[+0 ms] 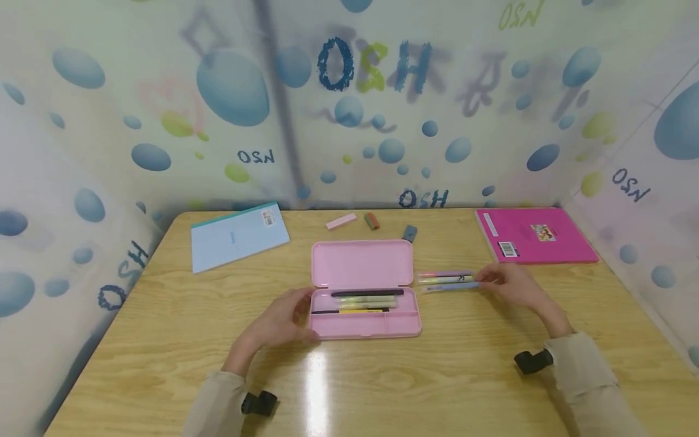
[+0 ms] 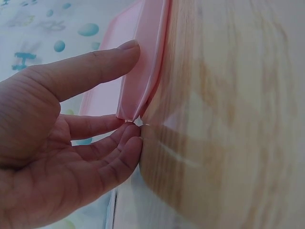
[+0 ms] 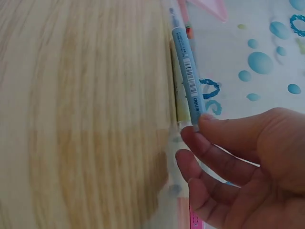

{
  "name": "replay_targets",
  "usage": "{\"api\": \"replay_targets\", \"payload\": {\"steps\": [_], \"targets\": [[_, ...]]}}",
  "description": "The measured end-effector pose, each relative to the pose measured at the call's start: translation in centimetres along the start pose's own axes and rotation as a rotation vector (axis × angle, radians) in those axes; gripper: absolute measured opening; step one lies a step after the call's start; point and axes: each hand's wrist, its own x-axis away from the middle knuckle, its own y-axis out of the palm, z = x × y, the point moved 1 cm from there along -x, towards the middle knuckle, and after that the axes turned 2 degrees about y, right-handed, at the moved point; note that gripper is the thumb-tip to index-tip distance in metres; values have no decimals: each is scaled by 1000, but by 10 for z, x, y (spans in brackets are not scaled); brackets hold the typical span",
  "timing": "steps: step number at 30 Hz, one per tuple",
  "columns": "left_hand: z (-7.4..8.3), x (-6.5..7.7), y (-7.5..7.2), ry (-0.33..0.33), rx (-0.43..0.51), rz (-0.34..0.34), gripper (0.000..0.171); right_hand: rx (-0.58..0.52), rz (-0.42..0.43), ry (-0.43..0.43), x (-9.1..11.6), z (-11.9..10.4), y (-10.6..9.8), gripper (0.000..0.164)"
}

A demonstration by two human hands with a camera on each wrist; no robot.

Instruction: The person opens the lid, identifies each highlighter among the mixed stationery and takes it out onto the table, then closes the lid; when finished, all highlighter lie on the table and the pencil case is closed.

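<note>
A pink pencil case lies with its lid raised. Inside are a black pen, pale highlighters and a yellow-and-black pencil. My left hand grips the case's left end; in the left wrist view the thumb presses its side wall and fingertips touch a corner. Right of the case, my right hand pinches the end of a blue highlighter between thumb and index finger. A yellow highlighter and a purple-and-pink one lie beside it.
A light blue notebook lies at the back left and a magenta notebook at the back right. Behind the case are a pink bar, a green-and-orange block and a dark blue-grey block. Patterned walls enclose the wooden table.
</note>
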Motion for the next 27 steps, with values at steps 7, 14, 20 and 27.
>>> {"api": "replay_targets", "payload": {"steps": [7, 14, 20, 27], "targets": [[0, 2, -1, -16, 15, -1, 84, 53, -40, 20, -2, 4, 3, 9], [-1, 0, -1, -26, 12, -7, 85, 51, -54, 37, -4, 4, 4, 7], [-2, 1, -1, -4, 22, -7, 84, 27, -72, 62, -5, 2, -1, 9], [-2, 1, 0, -29, 19, -6, 84, 12, 53, -5, -3, -23, -16, 17]]}}
